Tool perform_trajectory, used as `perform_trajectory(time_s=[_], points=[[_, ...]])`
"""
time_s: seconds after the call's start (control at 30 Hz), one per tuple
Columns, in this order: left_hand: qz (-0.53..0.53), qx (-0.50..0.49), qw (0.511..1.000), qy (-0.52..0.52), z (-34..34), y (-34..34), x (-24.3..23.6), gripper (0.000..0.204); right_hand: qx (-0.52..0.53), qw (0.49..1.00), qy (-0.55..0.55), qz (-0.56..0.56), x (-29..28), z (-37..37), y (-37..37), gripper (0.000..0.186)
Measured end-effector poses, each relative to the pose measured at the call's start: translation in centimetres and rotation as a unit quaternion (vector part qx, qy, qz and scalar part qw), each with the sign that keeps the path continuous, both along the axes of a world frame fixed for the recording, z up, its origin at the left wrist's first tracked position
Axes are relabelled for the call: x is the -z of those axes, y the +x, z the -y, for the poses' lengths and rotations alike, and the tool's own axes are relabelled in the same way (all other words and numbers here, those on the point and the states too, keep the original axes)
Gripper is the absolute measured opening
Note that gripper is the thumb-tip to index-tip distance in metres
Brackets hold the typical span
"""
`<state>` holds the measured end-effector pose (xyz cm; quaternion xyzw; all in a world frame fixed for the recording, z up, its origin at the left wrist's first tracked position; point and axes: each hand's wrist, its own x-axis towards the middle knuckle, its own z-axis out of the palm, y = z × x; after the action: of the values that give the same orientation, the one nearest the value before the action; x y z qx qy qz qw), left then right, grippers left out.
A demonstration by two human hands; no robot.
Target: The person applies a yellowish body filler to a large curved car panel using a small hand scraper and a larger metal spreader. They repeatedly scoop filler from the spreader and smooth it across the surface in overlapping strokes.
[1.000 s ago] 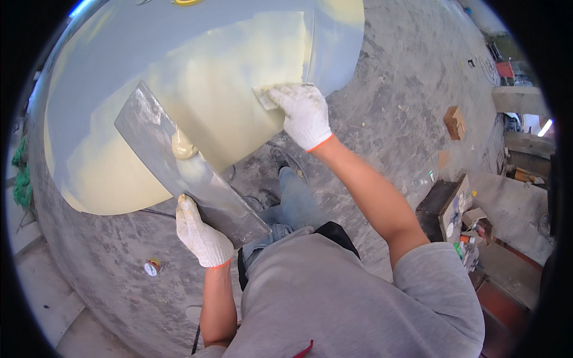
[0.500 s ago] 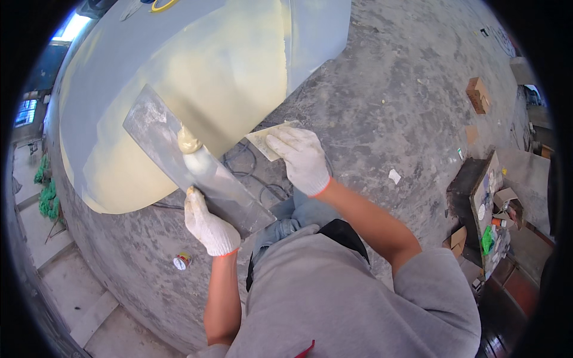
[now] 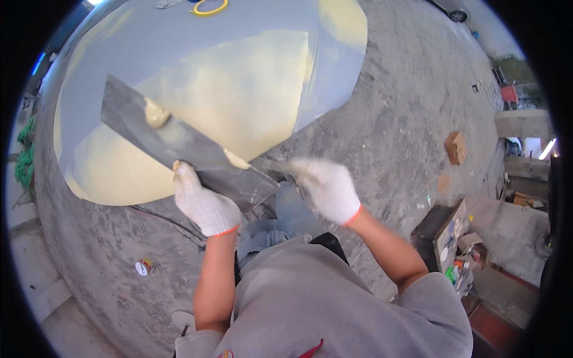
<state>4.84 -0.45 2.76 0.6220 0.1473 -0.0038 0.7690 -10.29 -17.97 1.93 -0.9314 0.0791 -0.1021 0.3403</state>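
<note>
Flat metal plate (image 3: 188,149) held in front of the panel (image 3: 250,89) as viewed, above the lap. Long axis runs diagonally: one end pointed upper left, the other lower right, toward the knees. Near long edge is pinched by the gloved left hand (image 3: 206,203), thumb on top, other fingers hidden. A putty lump (image 3: 156,113) is carried near the upper-left end; a smaller smear (image 3: 237,159) is seen on the far edge. Gloved right hand (image 3: 328,188) blurred, just beside the lower-right end; grip cannot be told.
</note>
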Motion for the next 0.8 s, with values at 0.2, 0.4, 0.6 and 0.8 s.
perform_trajectory(time_s=[0.2, 0.4, 0.6, 0.8], points=[[0.062, -0.052, 0.979, 0.186, -1.1, 0.6, -1.0, 0.054, 0.194, 0.931, -0.239, 0.198, 4.4, 14.2, 15.4, 0.037], [-0.013, -0.078, 0.992, 0.098, -4.2, -1.9, 0.1, 0.058, 0.122, 0.930, -0.330, 0.106, 4.5, 18.4, 23.5, 0.038], [-0.038, -0.127, 0.990, 0.039, -6.3, -3.0, 1.7, 0.055, 0.130, 0.939, -0.316, 0.046, 3.6, 17.3, 25.0, 0.043], [-0.051, -0.095, 0.993, -0.039, -7.1, -3.2, 1.5, 0.046, 0.125, 0.963, -0.237, -0.030, 3.3, 12.7, 22.1, 0.048]])
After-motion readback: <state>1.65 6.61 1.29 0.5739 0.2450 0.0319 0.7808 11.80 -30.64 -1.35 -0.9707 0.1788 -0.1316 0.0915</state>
